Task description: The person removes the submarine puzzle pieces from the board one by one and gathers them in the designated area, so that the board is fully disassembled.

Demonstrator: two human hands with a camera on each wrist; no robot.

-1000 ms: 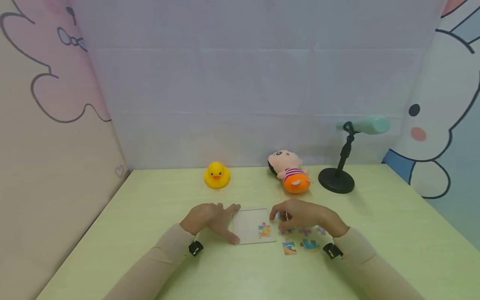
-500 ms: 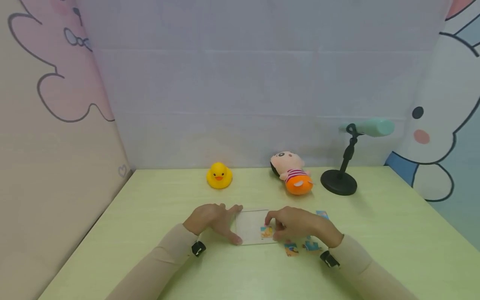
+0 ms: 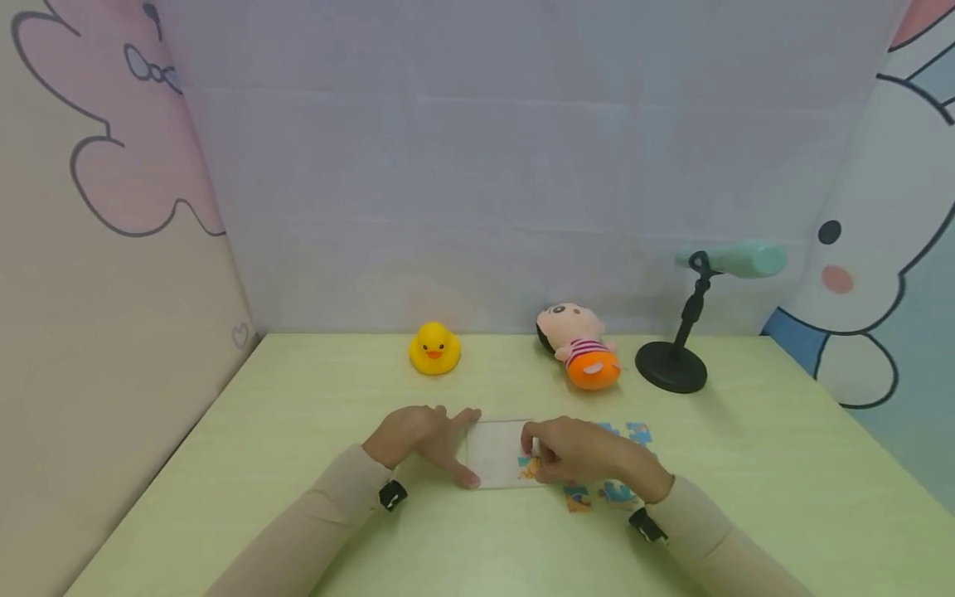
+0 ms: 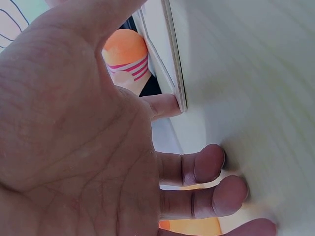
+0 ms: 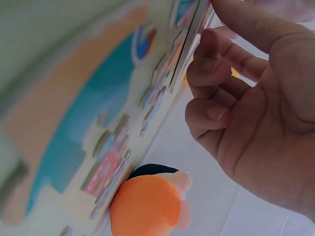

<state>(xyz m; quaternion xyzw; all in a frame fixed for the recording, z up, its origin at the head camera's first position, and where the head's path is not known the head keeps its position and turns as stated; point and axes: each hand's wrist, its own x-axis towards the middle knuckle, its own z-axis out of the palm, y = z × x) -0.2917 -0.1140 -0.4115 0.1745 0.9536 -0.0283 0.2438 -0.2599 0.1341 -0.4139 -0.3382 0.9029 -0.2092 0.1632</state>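
A white puzzle board (image 3: 492, 456) lies flat on the table. My left hand (image 3: 421, 435) is spread along its left side, thumb and index finger touching opposite corners. In the left wrist view the board's edge (image 4: 174, 59) meets one fingertip, and the other fingers are straight against the table. My right hand (image 3: 578, 448) is over the board's right side, index finger bent toward the thumb, pinching a small puzzle piece that the fingers mostly hide. A yellow and blue puzzle piece (image 3: 529, 468) sits on the board beside these fingertips. Several loose pieces (image 3: 618, 492) lie under and around the right wrist.
Behind the hands are a yellow rubber duck (image 3: 434, 350) and a plush doll (image 3: 585, 348) with orange shorts. A black stand (image 3: 671, 365) holding a mint-green cylinder (image 3: 746, 259) is at the back right. A white backdrop (image 3: 448, 207) rises behind the table (image 3: 321, 390).
My right hand has moved left from the loose pieces onto the board's right side and lowered a little. The left hand has stayed at the board's left edge.
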